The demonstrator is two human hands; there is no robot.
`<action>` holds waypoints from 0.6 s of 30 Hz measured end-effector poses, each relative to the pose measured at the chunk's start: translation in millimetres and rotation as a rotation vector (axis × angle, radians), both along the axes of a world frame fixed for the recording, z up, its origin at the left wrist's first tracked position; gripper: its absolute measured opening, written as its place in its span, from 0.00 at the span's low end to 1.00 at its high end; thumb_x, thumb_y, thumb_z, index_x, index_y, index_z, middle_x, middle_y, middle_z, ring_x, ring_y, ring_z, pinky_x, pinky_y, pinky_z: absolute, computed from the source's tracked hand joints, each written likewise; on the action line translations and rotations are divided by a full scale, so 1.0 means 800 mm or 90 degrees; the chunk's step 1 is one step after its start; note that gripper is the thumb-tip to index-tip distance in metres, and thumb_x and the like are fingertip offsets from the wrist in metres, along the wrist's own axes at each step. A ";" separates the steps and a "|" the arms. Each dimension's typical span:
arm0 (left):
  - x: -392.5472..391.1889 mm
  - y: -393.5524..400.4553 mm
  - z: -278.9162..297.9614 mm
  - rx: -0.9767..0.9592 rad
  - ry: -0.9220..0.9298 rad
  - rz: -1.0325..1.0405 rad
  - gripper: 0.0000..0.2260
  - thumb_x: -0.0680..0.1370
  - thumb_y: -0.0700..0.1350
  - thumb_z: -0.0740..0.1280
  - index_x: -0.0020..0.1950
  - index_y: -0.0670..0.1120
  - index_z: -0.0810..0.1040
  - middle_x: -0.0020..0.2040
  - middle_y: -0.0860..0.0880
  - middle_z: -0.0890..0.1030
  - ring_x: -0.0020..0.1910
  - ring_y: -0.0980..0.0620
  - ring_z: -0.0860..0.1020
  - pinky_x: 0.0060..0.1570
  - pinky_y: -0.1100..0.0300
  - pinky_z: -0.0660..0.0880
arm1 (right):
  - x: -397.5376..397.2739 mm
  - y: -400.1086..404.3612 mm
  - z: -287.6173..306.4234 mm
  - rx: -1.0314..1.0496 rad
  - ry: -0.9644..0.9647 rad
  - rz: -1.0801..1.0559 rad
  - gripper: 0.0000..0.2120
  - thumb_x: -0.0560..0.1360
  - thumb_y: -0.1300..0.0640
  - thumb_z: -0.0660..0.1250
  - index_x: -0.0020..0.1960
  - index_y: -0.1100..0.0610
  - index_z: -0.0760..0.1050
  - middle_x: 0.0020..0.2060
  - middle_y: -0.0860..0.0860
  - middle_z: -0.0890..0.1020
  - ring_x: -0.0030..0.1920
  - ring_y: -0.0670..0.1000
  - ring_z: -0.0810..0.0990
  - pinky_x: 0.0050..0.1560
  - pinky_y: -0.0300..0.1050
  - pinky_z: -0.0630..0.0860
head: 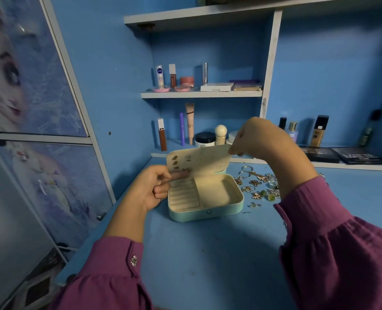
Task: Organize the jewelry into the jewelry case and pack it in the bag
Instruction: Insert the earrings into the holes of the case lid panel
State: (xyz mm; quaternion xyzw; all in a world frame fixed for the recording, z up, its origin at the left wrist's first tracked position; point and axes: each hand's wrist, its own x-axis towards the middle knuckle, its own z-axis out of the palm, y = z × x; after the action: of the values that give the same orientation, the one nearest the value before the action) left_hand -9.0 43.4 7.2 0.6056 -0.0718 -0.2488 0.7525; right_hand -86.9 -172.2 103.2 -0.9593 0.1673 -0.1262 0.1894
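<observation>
The jewelry case (205, 198) lies open on the blue desk (207, 253), its ring rolls and side compartment unfilled. The perforated earring panel (199, 158) is raised: the right hand (254, 137) pinches its upper corner, while the left hand (154, 186) holds its lower edge, pressing beside a few mounted earrings (182, 163). Most loose jewelry (258, 185) remains just right of the case; no bag is visible. Judged early-stage.

A white tube (160, 76) on the upper shelf bears a round dark-blue badge reading "NIVEA". At the right of the frame, a flat black palette (360, 155) carries "MATTE" in pale capitals. Other labels are too small to read.
</observation>
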 end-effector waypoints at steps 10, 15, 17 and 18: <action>0.003 -0.013 -0.015 0.064 -0.102 0.105 0.25 0.66 0.34 0.75 0.61 0.34 0.72 0.29 0.46 0.79 0.14 0.59 0.61 0.14 0.69 0.52 | 0.009 0.031 -0.016 0.010 -0.222 0.081 0.06 0.74 0.56 0.67 0.38 0.52 0.76 0.38 0.50 0.81 0.39 0.54 0.78 0.34 0.41 0.69; 0.010 -0.007 -0.016 0.073 -0.083 0.066 0.30 0.63 0.36 0.76 0.62 0.31 0.72 0.37 0.42 0.79 0.15 0.59 0.58 0.15 0.69 0.52 | 0.013 0.032 -0.022 -0.002 -0.220 0.093 0.06 0.73 0.56 0.68 0.38 0.52 0.77 0.37 0.50 0.81 0.38 0.54 0.78 0.34 0.42 0.71; 0.011 -0.008 -0.017 0.075 -0.076 0.070 0.23 0.68 0.32 0.72 0.61 0.31 0.73 0.39 0.41 0.78 0.15 0.60 0.58 0.15 0.69 0.51 | 0.016 0.032 -0.026 0.003 -0.204 0.105 0.07 0.73 0.56 0.68 0.37 0.54 0.77 0.38 0.51 0.82 0.39 0.55 0.79 0.36 0.46 0.75; 0.011 -0.008 -0.017 0.076 -0.072 0.071 0.20 0.69 0.31 0.71 0.61 0.31 0.74 0.38 0.41 0.78 0.15 0.60 0.58 0.15 0.69 0.51 | 0.018 0.033 -0.028 0.013 -0.191 0.118 0.07 0.73 0.57 0.67 0.37 0.54 0.78 0.38 0.51 0.82 0.40 0.55 0.80 0.38 0.48 0.77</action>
State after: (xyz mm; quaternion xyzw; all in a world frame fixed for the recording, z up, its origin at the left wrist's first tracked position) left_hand 0.2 36.9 -6.8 0.6658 -0.0653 -0.1753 0.7223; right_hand -72.4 -145.9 80.6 -0.9390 0.0496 -0.2484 0.2324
